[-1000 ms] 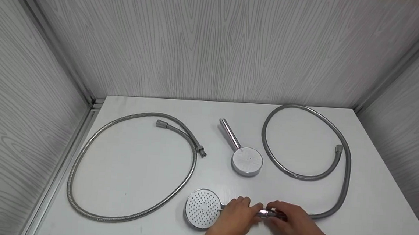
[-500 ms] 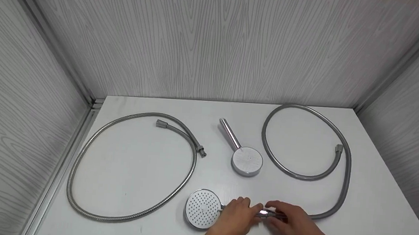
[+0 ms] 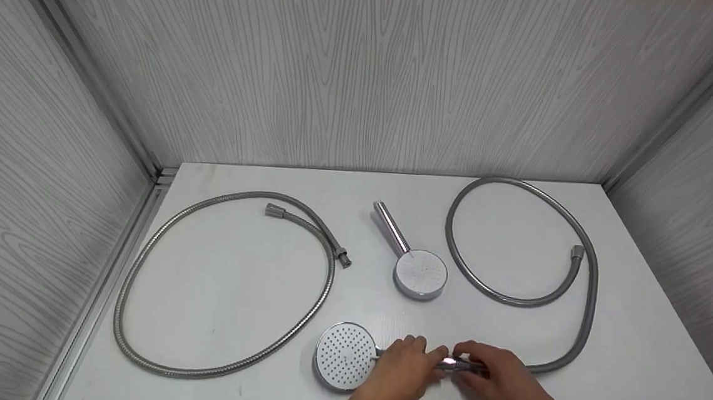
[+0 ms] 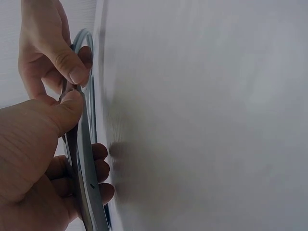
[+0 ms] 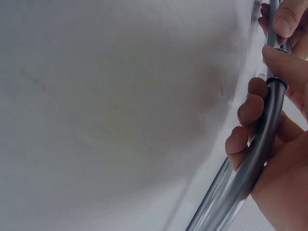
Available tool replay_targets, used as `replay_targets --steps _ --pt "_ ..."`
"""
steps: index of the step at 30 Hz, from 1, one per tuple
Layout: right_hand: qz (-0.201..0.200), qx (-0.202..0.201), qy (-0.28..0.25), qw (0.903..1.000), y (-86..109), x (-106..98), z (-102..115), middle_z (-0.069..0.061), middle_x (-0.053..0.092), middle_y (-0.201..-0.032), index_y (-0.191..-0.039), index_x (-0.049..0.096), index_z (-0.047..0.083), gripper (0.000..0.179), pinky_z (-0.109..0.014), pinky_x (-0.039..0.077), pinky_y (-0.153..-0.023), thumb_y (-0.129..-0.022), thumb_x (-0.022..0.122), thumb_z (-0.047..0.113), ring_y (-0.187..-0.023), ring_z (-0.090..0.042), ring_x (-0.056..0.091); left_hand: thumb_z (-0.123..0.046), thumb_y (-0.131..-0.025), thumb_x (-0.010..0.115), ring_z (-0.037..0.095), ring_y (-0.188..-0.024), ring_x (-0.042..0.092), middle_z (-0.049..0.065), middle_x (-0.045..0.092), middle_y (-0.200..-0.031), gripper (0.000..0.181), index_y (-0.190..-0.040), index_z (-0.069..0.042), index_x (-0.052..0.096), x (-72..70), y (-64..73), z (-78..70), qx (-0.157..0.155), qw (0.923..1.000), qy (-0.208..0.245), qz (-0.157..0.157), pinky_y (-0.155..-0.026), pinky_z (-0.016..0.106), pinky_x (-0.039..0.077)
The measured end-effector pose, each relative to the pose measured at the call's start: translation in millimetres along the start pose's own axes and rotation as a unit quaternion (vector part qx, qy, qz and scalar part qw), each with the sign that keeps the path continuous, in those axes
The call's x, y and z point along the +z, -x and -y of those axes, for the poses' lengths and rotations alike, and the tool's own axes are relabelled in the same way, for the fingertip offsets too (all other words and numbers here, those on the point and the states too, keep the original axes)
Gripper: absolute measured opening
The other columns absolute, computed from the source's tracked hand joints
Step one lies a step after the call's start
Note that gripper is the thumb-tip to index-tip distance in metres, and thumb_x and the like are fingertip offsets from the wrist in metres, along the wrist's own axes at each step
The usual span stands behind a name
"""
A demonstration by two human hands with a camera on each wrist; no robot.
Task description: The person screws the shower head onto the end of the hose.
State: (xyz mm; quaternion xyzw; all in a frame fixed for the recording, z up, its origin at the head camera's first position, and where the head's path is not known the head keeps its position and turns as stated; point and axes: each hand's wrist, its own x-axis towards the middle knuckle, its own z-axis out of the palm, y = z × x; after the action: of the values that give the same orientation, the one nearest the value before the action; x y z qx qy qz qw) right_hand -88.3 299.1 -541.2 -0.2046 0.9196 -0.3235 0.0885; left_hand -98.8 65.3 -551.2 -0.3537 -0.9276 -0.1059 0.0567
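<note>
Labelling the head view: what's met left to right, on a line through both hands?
Left hose → face of the held shower head → left hand → right hand → right hose, where it emerges beyond that hand.

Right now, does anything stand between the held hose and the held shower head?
Nothing visible does: the right hand holds the gray hose right up to the handle of the shower head, gripped by the left hand. Their meeting point is partly hidden.
</note>
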Motion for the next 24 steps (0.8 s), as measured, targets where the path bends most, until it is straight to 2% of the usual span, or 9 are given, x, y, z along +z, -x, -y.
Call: replay_targets --steps 6,12,19,22,24 --pt "-0.003 -0.012 0.000 0.9999 0.5 -0.4 -1.3 0.013 0.074 -0.111 -0.122 0.071 0.029 0.025 -0.026 0.057 -0.080 -0.097 0.077 0.025 -0.090 0.002 0.061 -0.044 -0.099 0.068 0.013 -0.077 0.059 -0.002 0.064 -0.087 0.031 -0.127 -0.028 0.068 -1.0 0.9 -0.4 0.001 1.0000 -0.005 -0.008 -0.067 0.026 0.046" --pt "-0.017 -0.035 0.007 0.9992 1.3 0.9 -1.7 0.007 0.077 -0.116 -0.122 0.073 0.022 0.025 -0.029 0.060 -0.085 -0.098 0.076 0.021 -0.099 -0.001 0.067 -0.043 -0.099 0.069 0.013 -0.078 0.060 -0.002 0.065 -0.089 0.032 -0.128 -0.029 0.068 -2.7 0.4 -0.1 -0.004 1.0000 0.002 -0.002 -0.068 0.026 0.047" --pt "-0.034 -0.064 0.006 0.9974 2.7 1.7 -2.8 0.003 0.077 -0.112 -0.122 0.074 0.018 0.023 -0.029 0.059 -0.082 -0.099 0.074 0.020 -0.097 -0.001 0.067 -0.042 -0.098 0.071 0.013 -0.078 0.060 -0.002 0.065 -0.088 0.031 -0.125 -0.028 0.068 -1.4 0.4 -0.1 -0.003 1.0000 0.002 -0.006 -0.068 0.026 0.047" --pt "-0.030 -0.062 -0.009 0.9976 2.7 1.7 -3.0 0.001 0.077 -0.113 -0.123 0.074 0.015 0.024 -0.028 0.060 -0.082 -0.100 0.073 0.021 -0.098 -0.001 0.068 -0.042 -0.097 0.073 0.012 -0.076 0.059 -0.002 0.064 -0.087 0.031 -0.124 -0.029 0.068 -0.4 0.7 -0.2 -0.004 0.9999 0.002 -0.011 -0.067 0.025 0.046" --pt "-0.022 -0.048 -0.020 0.9984 2.5 1.4 -2.8 0.002 0.077 -0.114 -0.124 0.073 0.016 0.025 -0.027 0.059 -0.081 -0.100 0.074 0.022 -0.097 0.000 0.067 -0.042 -0.097 0.073 0.012 -0.076 0.059 -0.002 0.064 -0.087 0.031 -0.125 -0.029 0.068 0.4 0.7 -0.1 -0.004 0.9999 0.001 -0.012 -0.067 0.025 0.046"
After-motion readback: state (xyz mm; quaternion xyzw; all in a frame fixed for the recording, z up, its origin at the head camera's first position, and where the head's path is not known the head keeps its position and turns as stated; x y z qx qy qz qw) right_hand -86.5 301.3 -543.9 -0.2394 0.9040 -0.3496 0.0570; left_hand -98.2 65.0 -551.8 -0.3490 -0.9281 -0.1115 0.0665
